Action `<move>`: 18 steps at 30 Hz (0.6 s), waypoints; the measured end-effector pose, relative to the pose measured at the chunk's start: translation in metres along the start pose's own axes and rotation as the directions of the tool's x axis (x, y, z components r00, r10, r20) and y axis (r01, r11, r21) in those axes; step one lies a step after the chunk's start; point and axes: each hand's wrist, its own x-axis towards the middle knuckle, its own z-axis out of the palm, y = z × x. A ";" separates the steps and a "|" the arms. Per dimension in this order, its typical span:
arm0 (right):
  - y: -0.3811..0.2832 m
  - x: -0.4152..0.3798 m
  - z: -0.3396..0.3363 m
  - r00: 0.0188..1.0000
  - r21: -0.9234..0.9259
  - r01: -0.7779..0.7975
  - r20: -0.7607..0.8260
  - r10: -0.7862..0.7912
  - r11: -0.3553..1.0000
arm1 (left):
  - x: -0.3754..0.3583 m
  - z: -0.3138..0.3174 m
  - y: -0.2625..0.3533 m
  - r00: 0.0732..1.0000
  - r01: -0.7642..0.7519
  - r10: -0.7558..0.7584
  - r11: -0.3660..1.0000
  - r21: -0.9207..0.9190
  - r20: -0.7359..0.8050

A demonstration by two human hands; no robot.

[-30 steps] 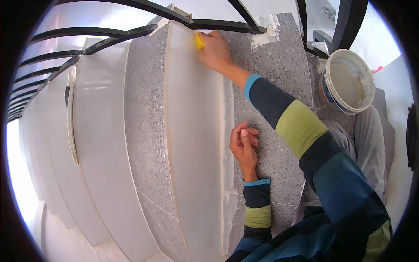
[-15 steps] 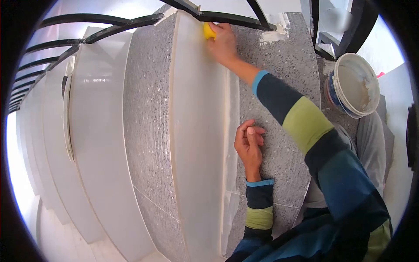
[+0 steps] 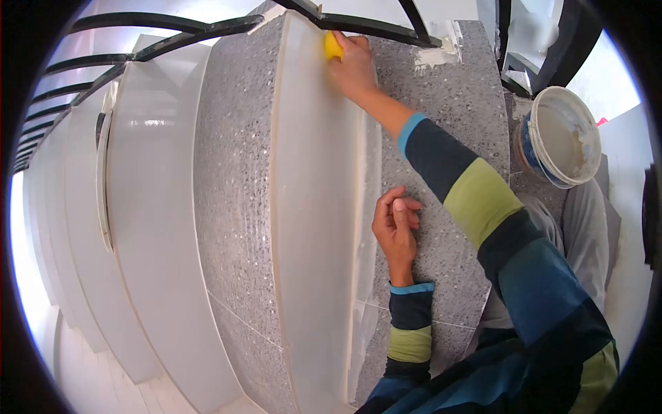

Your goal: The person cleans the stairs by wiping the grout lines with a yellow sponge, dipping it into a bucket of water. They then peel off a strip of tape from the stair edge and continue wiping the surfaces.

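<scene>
My right hand reaches to the top of the view, its fingers closed round a small yellow sponge, partly hidden by the hand. It presses the sponge against the upper end of the white stair riser, just under the black metal railing. Nearer to me, my left hand rests on the grey speckled stone tread. Its fingers are loosely bent and apart, with nothing seen in them. Along the joint of riser and tread runs a pale strip.
A white bucket with pale residue inside stands at the right, close to my grey-trousered leg. White filler patches mark the tread by the railing foot. More steps descend at the left, with the railing alongside.
The view has shifted very slightly. My right hand keeps the sponge at nearly the same spot on the riser, and my left hand has hardly moved.
</scene>
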 end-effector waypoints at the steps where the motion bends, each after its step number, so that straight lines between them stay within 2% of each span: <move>1: -0.003 0.001 0.003 0.999 -0.010 -0.034 -0.030 0.034 0.999 | -0.001 -0.002 -0.001 1.000 0.005 -0.005 1.000 -0.016 0.004; 3: 0.005 -0.002 0.011 0.996 -0.020 -0.073 -0.048 0.072 0.997 | -0.001 -0.002 -0.001 1.000 0.010 -0.010 1.000 -0.016 0.001; 5: 0.013 0.008 0.010 1.000 -0.078 -0.010 0.004 0.011 0.997 | 0.000 -0.002 -0.001 1.000 0.008 -0.008 1.000 -0.021 -0.003; 7: 0.015 0.005 0.004 1.000 -0.062 0.006 0.029 -0.004 0.998 | 0.000 -0.001 0.000 1.000 -0.004 0.005 0.999 -0.036 0.021; 9: 0.006 0.004 -0.010 0.985 0.072 -0.012 0.174 -0.001 0.997 | -0.001 -0.001 0.001 1.000 -0.001 0.001 1.000 -0.011 0.009; 10: 0.003 0.005 -0.020 0.986 0.070 -0.006 0.166 -0.006 0.998 | 0.000 0.000 0.001 1.000 0.004 -0.004 1.000 0.016 -0.007; 12: -0.003 0.002 -0.033 0.968 0.115 0.025 0.247 -0.053 0.993 | 0.001 0.000 0.001 1.000 -0.013 0.013 1.000 0.012 0.000; 13: -0.009 -0.001 -0.028 0.966 0.119 0.025 0.251 -0.054 0.993 | 0.000 -0.001 0.000 1.000 -0.020 0.020 1.000 0.011 -0.002; 15: -0.025 -0.009 -0.014 0.991 0.076 -0.124 0.048 0.121 0.989 | -0.002 -0.001 0.002 1.000 -0.004 0.004 1.000 0.005 -0.007; 16: -0.029 -0.011 -0.019 0.992 0.081 -0.122 0.048 0.118 0.989 | -0.001 -0.001 0.003 1.000 0.007 -0.007 1.000 -0.009 -0.002; 18: -0.031 -0.011 -0.038 0.942 0.272 0.016 0.319 -0.105 0.962 | -0.001 -0.002 0.001 1.000 -0.007 0.007 1.000 0.000 0.000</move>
